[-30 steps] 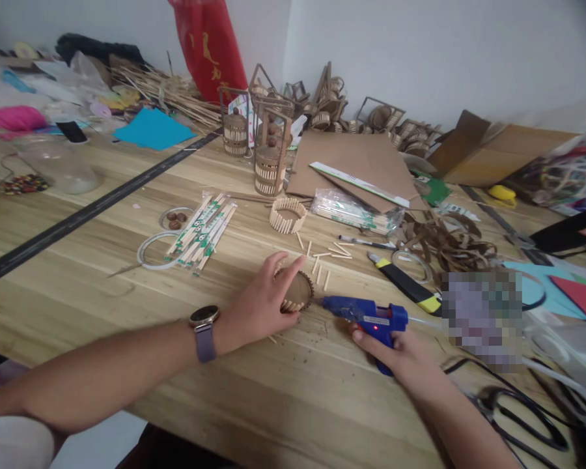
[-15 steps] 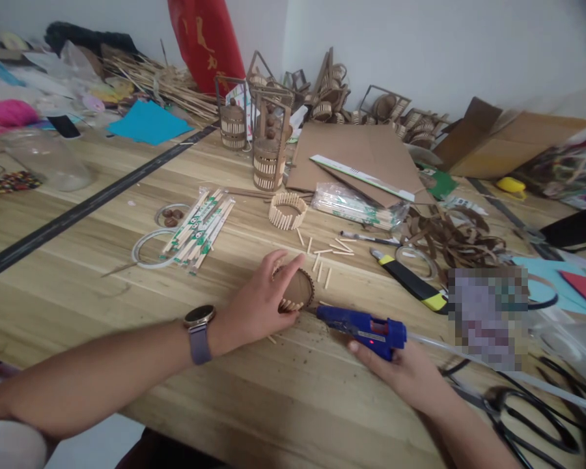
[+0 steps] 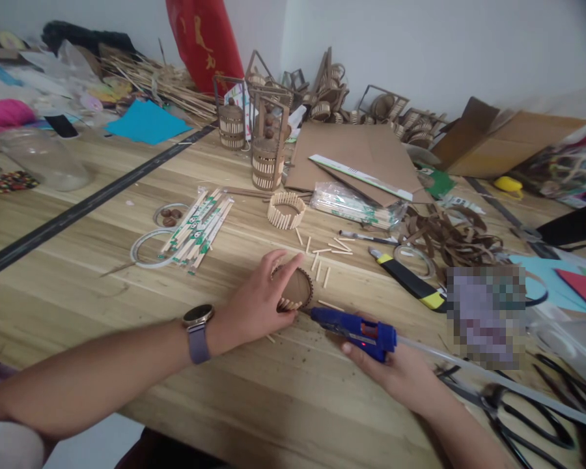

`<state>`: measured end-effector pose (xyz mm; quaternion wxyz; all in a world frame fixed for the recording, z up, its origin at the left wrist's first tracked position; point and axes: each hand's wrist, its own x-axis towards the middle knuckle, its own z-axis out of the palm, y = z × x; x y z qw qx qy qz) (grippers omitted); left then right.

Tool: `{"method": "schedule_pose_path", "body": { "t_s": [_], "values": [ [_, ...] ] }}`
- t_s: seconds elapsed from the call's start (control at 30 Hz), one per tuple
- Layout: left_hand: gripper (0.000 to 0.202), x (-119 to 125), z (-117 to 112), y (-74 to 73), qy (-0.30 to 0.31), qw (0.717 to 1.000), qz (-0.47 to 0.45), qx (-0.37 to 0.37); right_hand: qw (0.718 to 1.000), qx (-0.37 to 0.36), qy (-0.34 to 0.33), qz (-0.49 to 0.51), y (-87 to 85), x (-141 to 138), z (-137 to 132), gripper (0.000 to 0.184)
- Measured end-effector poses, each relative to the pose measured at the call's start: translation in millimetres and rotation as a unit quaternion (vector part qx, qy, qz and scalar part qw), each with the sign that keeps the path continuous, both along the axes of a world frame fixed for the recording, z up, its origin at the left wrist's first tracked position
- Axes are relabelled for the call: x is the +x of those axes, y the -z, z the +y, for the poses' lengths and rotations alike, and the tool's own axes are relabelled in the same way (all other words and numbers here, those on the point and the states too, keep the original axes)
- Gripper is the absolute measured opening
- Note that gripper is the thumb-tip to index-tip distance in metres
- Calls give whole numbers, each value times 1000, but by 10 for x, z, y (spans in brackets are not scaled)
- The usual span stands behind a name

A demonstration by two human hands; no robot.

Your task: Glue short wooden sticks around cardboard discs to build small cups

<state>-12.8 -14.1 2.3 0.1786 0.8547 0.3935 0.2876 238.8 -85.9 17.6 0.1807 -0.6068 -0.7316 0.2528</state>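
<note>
Left hand, with a watch on its wrist, was clamped on the left part of a small brown disc, the thumb on the near side and the fingers curved over the far side. The disc was low over the middle of the desk, its edge dark and toothed, with a few short pale sticks standing along the near rim. Farther back, at about the same place across, a ring of pale sticks stood on the desk. Slightly right of it, loose sticks lay scattered, well apart from the wrist. A blue glue gun pointed left, a red light showing on its side, its nozzle at the disc's near right edge; whether the two touched could not be told. Right hand was wrapped around the gun's handle, hiding most of it. From the back of the gun a clear glue stick ran off to the right. Beyond that hand lay a black and yellow utility knife, then a tangle of brown strips, and nearer, black-handled scissors.
</note>
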Motion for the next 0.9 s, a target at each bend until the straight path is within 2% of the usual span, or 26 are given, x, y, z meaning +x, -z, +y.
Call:
{"method": "schedule_pose_path", "body": {
  "t_s": [0.47,0.63,0.9],
  "values": [
    [93,2,2,-14,2,1000,-7,-10,1000,-5,11,-14,36,29,-22,43],
    [95,-5,-3,-22,4,1000,0,-4,999,-9,21,-22,70,59,-27,49],
    [94,-6,4,-10,6,1000,-8,-5,999,-1,13,-30,9,8,-18,45]
  ]
}}
